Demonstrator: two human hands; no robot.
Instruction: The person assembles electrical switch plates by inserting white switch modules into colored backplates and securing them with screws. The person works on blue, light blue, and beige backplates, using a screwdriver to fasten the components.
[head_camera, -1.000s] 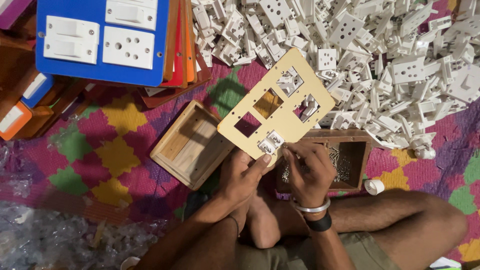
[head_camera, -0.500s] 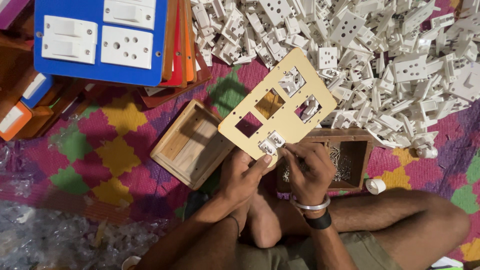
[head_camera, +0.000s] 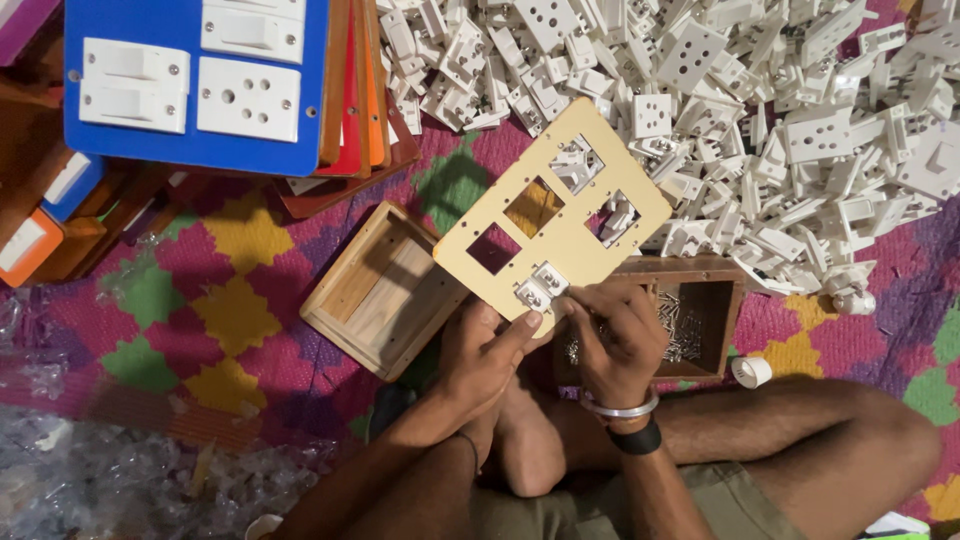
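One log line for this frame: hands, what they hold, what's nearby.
left hand: holds cream cutout panel by lower edge | right hand: fingers on white switch part at panel | near: open wooden box, screw tray, pile of white parts

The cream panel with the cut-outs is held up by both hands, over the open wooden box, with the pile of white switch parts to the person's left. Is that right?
Not quite. The head view shows the pile of white switch parts ahead and to the person's right, not left. The rest holds: left hand and right hand hold the cream panel above the open wooden box.
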